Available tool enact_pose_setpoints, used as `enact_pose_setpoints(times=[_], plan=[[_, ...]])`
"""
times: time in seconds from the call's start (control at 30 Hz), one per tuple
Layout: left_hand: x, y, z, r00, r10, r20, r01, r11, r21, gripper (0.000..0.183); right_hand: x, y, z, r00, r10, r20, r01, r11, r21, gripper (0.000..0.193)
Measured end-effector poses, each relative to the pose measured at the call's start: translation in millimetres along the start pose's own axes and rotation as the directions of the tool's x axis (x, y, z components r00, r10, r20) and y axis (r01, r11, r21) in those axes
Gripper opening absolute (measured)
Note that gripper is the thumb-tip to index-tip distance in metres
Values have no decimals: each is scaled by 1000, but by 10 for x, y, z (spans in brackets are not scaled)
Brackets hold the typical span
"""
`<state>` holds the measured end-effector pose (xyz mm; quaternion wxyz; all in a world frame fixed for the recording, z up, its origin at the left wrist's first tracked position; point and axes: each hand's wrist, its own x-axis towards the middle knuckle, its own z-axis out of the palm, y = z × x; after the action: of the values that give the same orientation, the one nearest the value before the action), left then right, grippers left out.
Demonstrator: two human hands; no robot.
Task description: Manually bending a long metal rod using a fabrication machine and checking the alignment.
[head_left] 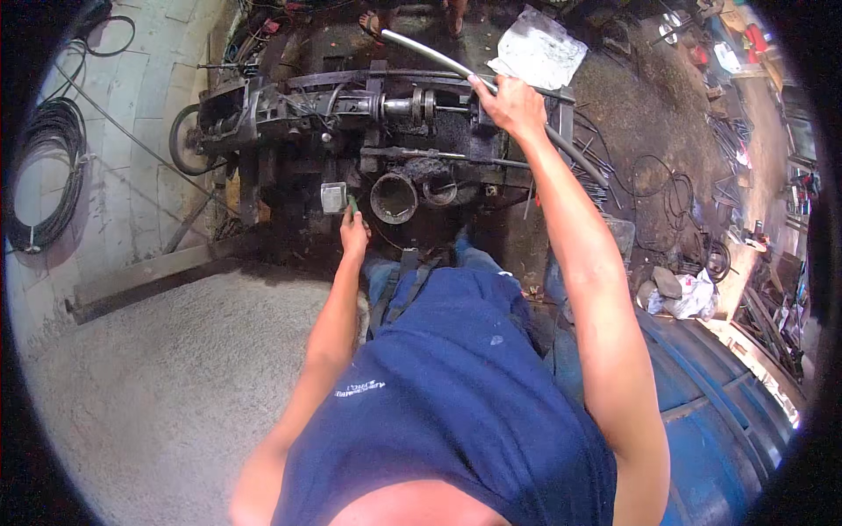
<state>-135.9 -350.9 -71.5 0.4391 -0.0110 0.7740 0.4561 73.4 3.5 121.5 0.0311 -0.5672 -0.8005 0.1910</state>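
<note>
My right hand (513, 107) is closed round a long, silvery metal bar (427, 53), which slants from upper left to lower right above a dark, greasy machine (307, 110). Below and to the left, my left hand (354, 235) is closed at a small green piece (353, 203) that looks like a short handle. Right beside that piece is a pale, boxy rectangular thing (333, 198); whether the two are joined I cannot tell. A round, open metal tube end (394, 198) faces me just right of my left hand. A shiny shaft with a collar (423, 105) runs across the machine.
Coiled black cable (48, 175) hangs at the far left. A rough grey slab (175, 368) lies at lower left. Blue metal panels (702, 421) stand at lower right. Thin rods (596, 158) and a stained white sheet (539, 48) lie beyond the machine. Someone's foot (372, 24) shows at the top.
</note>
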Motion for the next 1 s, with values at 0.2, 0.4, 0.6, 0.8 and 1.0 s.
enact_pose_setpoints(times=[0.2, 0.4, 0.6, 0.8, 1.0], plan=[[-56, 50, 14, 1000, -19, 6, 19, 1000, 20, 50, 9, -41, 5, 998, -43, -39, 41, 998, -52, 71], [-70, 99, 46, 1000, -27, 13, 27, 999, -21, 49, 35, -42, 10, 998, -45, -42, 43, 997, -62, 74], [-49, 99, 31, 1000, -24, 7, 24, 1000, -1, 49, 36, -63, -9, 999, -28, -19, 27, 996, -82, 74], [-45, 64, 23, 1000, -23, 19, 24, 999, -23, 49, 38, -64, -7, 999, -24, -29, 21, 995, -103, 75], [-26, 60, 5, 999, -17, 32, 17, 1000, -15, 51, 38, -95, -7, 1000, -23, -10, 22, 996, -84, 74]])
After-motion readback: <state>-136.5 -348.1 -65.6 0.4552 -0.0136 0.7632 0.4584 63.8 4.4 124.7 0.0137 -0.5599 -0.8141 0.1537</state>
